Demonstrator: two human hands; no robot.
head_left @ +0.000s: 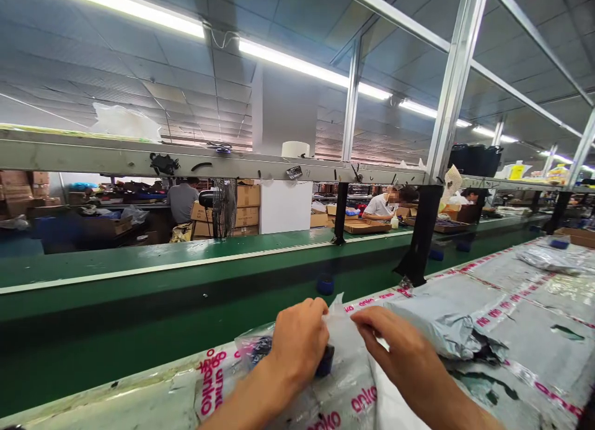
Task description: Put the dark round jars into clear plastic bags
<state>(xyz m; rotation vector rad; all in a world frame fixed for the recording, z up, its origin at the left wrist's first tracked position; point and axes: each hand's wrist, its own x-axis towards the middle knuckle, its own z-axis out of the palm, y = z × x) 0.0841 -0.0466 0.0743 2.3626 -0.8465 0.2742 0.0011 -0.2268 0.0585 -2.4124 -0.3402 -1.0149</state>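
Observation:
My left hand point(300, 340) is closed, its fingers curled at the edge of a thin translucent sheet or bag point(341, 331). Beneath that hand sits a dark blue object point(325, 360), partly covered by the fingers. To its left, a clear plastic bag point(260, 348) with dark contents lies at the table edge. My right hand point(395, 340) is just right of the translucent sheet, thumb and forefinger apart, with nothing visible between them. White material hangs below the right hand. Whether the right fingertips touch the sheet cannot be made out.
A green conveyor belt point(162, 300) runs beyond the table, carrying a blue round object point(325, 284). Grey plastic packaging point(455, 334) lies right of my hands. A black-wrapped post point(422, 238) stands at the table edge. A person point(383, 206) sits across the belt.

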